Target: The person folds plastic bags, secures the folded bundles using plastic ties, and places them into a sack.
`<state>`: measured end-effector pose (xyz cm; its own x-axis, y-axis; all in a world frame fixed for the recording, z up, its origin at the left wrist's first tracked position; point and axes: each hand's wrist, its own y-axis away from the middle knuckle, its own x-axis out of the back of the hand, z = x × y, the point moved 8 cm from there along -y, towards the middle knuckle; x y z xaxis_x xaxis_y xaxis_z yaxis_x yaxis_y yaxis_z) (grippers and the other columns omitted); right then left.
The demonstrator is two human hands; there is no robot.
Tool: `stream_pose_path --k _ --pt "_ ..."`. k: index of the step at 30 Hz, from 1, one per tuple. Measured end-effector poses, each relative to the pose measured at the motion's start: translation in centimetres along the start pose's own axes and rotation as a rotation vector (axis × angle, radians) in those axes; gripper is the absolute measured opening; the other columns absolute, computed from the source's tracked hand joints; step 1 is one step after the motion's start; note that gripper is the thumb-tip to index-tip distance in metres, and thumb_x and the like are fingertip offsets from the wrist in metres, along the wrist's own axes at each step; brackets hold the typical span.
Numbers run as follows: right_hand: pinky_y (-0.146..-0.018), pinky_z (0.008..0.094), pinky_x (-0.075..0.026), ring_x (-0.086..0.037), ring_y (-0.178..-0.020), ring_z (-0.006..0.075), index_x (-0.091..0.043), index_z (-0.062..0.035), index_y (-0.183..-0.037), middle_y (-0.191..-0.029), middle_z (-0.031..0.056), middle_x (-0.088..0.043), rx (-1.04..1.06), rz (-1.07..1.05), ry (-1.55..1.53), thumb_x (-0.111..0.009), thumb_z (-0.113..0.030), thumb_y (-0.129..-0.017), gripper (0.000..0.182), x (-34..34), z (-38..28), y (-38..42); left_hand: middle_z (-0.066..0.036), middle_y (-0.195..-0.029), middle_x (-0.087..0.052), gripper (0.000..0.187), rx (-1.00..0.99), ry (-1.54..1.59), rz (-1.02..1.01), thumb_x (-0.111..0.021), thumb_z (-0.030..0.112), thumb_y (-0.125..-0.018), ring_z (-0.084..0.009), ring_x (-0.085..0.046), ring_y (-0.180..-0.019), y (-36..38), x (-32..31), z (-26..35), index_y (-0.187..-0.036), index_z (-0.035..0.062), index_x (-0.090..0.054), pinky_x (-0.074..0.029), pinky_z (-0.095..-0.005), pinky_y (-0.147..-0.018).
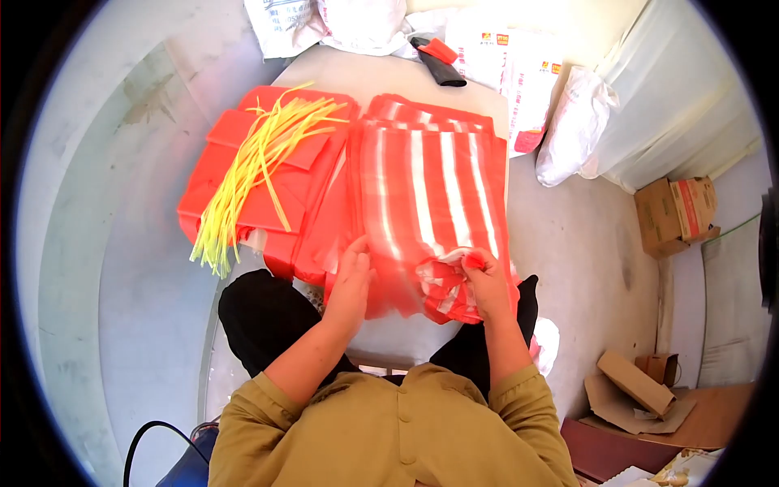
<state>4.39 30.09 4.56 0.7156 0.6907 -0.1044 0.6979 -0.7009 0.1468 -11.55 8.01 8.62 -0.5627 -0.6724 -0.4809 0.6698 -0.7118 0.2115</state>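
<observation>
A stack of red-and-white striped plastic bags [436, 187] lies in front of me, its near edge hanging toward my lap. My right hand [489, 286] is closed on a bunched, crumpled part of the top striped bag at the near right. At the near left edge of the same bag is my left hand [350, 280], its fingers curled on the plastic and slightly blurred. Left of the stack sits a pile of folded red plastic [219, 174]. A loose bundle of yellow tie strips [258, 162] is spread across that pile.
White printed sacks [361, 20] line the far edge of the pale table [324, 69]. A black and red object [438, 61] lies near them. A filled white sack [574, 126] leans at the right. Cardboard boxes [677, 215] and flattened cardboard [637, 398] are farther right.
</observation>
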Motion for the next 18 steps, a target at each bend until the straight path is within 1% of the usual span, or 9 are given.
stream_pose_path --k 2,6,8,9,12,15,16,17,18 --pt "-0.09 0.0342 -0.056 -0.07 -0.099 0.0193 -0.068 0.0004 -0.112 -0.108 0.0101 -0.073 -0.027 0.015 -0.002 -0.061 -0.005 -0.102 0.013 0.1 -0.5 0.0 -0.012 -0.155 -0.041 0.056 -0.031 0.058 0.002 -0.037 0.04 -0.112 -0.0215 -0.041 -0.14 -0.7 -0.3 -0.1 -0.157 0.0064 -0.031 -0.031 -0.0365 -0.116" --pt "-0.088 0.0334 -0.057 -0.069 -0.095 0.0186 -0.068 -0.001 -0.111 -0.106 0.0086 -0.072 -0.018 0.018 -0.06 -0.062 -0.005 -0.102 0.012 0.2 -0.2 -0.4 -0.009 -0.146 -0.05 0.056 0.024 0.168 0.008 -0.04 0.035 -0.112 -0.0209 -0.048 -0.134 -1.7 -0.3 0.0 -0.159 0.0071 -0.028 -0.035 -0.0358 -0.113" --pt "-0.087 0.0324 -0.057 -0.069 -0.094 0.0179 -0.068 -0.0016 -0.111 -0.105 0.008 -0.072 -0.033 0.048 -0.055 -0.063 -0.005 -0.101 0.012 0.2 -0.3 -0.2 -0.009 -0.139 -0.056 0.056 0.079 0.136 0.037 -0.045 0.027 -0.11 -0.0195 -0.053 -0.129 -1.6 -0.2 0.0 -0.159 0.0083 -0.025 -0.038 -0.035 -0.11" --pt "-0.087 0.0319 -0.057 -0.069 -0.094 0.0177 -0.068 -0.0018 -0.111 -0.104 0.0078 -0.072 -0.046 0.057 -0.078 -0.063 -0.005 -0.101 0.012 0.1 -0.3 0.0 -0.009 -0.135 -0.059 0.058 0.112 0.117 0.052 -0.047 0.023 -0.109 -0.0188 -0.055 -0.126 -1.3 -0.1 -0.3 -0.16 0.0089 -0.023 -0.039 -0.0346 -0.109" --pt "-0.086 0.0315 -0.057 -0.069 -0.093 0.0174 -0.069 -0.002 -0.111 -0.104 0.0072 -0.072 -0.058 0.058 -0.12 -0.064 -0.005 -0.101 0.012 -0.3 -0.5 0.4 -0.013 -0.133 -0.059 0.073 0.099 -0.161 0.025 -0.063 0.012 -0.1 -0.0205 -0.06 -0.118 0.0 -0.1 -1.2 -0.159 0.01 -0.021 -0.051 -0.0348 -0.094" --pt "-0.088 0.033 -0.056 -0.068 -0.096 0.018 -0.07 -0.0011 -0.11 -0.108 0.0069 -0.071 -0.02 0.013 -0.055 -0.064 -0.005 -0.1 0.012 -0.7 -0.9 1.0 -0.016 -0.124 -0.063 0.083 0.182 -0.181 -0.01 -0.069 0.005 -0.094 -0.0212 -0.064 -0.11 2.6 -0.9 -2.3 -0.16 0.0093 -0.019 -0.055 -0.0328 -0.085" --pt "-0.088 0.0335 -0.056 -0.068 -0.098 0.0183 -0.071 -0.0007 -0.109 -0.11 0.007 -0.071 -0.006 -0.006 0.003 -0.065 -0.004 -0.099 0.012 -1.0 -1.2 1.5 -0.017 -0.119 -0.064 0.085 0.103 -0.169 -0.045 -0.069 0.001 -0.092 -0.0221 -0.066 -0.105 2.6 -0.3 -4.0 -0.16 0.0091 -0.018 -0.056 -0.0328 -0.084" --pt "-0.089 0.0341 -0.055 -0.067 -0.1 0.0187 -0.071 -0.0004 -0.108 -0.112 0.0071 -0.071 0.011 -0.026 0.058 -0.065 -0.003 -0.098 0.012 -1.3 -1.6 1.8 -0.017 -0.121 -0.064 0.087 0.081 -0.244 -0.047 -0.067 0.0 -0.092 -0.0203 -0.067 -0.103 2.9 0.7 -5.6 -0.16 0.0096 -0.015 -0.055 -0.0328 -0.087" --pt "-0.09 0.0348 -0.055 -0.066 -0.102 0.0201 -0.072 -0.0013 -0.107 -0.113 0.0073 -0.07 0.088 -0.013 0.183 -0.066 -0.001 -0.095 0.014 -1.3 -2.1 2.2 -0.016 -0.122 -0.064 0.088 0.058 -0.323 -0.05 -0.066 -0.001 -0.093 -0.0185 -0.067 -0.102 3.5 0.8 -5.8 -0.161 0.01 -0.012 -0.055 -0.0328 -0.089"
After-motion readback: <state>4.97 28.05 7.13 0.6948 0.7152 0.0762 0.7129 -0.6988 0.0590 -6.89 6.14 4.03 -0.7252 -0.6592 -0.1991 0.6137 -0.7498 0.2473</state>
